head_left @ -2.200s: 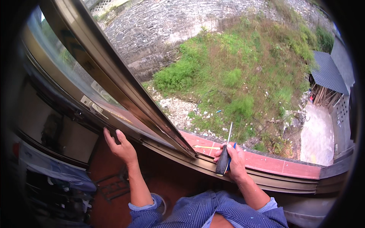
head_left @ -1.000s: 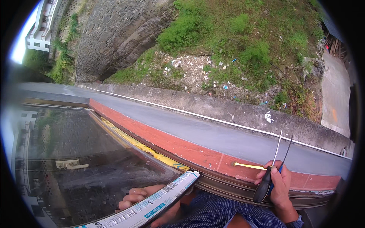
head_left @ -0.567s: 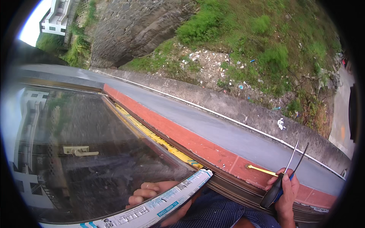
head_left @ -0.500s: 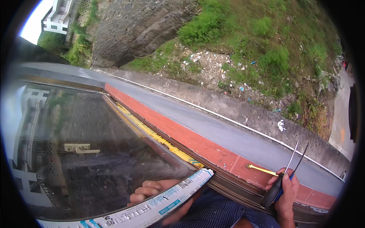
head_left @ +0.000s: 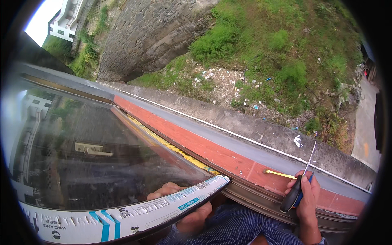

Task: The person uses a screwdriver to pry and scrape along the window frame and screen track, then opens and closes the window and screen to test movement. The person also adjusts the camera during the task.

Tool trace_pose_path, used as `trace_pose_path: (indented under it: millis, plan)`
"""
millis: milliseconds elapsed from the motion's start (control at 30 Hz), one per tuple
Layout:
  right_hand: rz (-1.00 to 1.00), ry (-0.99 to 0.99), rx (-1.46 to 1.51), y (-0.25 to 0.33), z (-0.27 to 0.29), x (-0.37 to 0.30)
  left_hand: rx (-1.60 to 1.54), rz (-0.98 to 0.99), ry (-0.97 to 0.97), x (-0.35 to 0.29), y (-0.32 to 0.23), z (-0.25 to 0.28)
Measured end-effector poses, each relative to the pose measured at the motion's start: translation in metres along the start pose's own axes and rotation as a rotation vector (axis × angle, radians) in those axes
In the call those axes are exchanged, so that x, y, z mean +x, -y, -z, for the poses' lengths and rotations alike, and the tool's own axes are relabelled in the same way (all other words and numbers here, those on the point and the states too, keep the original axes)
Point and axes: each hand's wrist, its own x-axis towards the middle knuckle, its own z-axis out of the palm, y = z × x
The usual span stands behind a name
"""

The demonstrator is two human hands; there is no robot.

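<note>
My left hand is wrapped round the edge of a glazed window sash, fingers on the glass side and the rest of the hand below. The sash edge wears torn white and blue printed film. At the right, my right hand is closed round two screwdrivers: one with a black handle, the other with a blue handle partly hidden. Both shafts point up and away. A thin yellow tool extends left from the fingers over the red ledge; whether I hold it cannot be told.
A pale handle sits on or shows through the glass. Yellow film lines the brown window track. Beyond the red ledge run a grey strip and white pipe, then a drop to rubble and plants.
The sash edge has swung slightly, showing more of its filmed face, and more of my left hand shows beneath it. My right hand keeps the screwdrivers, almost unmoved.
</note>
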Motion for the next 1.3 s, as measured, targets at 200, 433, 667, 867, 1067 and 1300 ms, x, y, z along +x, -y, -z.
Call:
trace_pose_path:
  millis: [200, 433, 667, 867, 1067, 1300]
  plan:
    - [0.04, 0.019, 0.002, -0.002, 0.001, 0.001, 0.138, -0.115, 0.28, -0.006, 0.013, 0.025]
    - [0.088, 0.055, -0.015, -0.009, 0.0, 0.005, 0.038, -0.049, 0.353, -0.01, 0.005, 0.028]
    - [0.124, 0.053, -0.016, -0.008, 0.0, 0.004, -0.158, 0.064, 0.324, 0.006, -0.024, 0.026]
    - [0.106, 0.124, -0.057, -0.009, -0.003, 0.005, -0.658, -0.142, -0.092, 0.028, -0.052, 0.021]
    - [0.217, 0.11, -0.137, -0.013, 0.0, 0.01, -1.434, 0.383, 0.277, 0.082, -0.113, -0.011]
    - [0.317, 0.046, -0.248, -0.016, 0.002, 0.015, -1.16, 0.602, 0.493, 0.138, -0.133, -0.045]
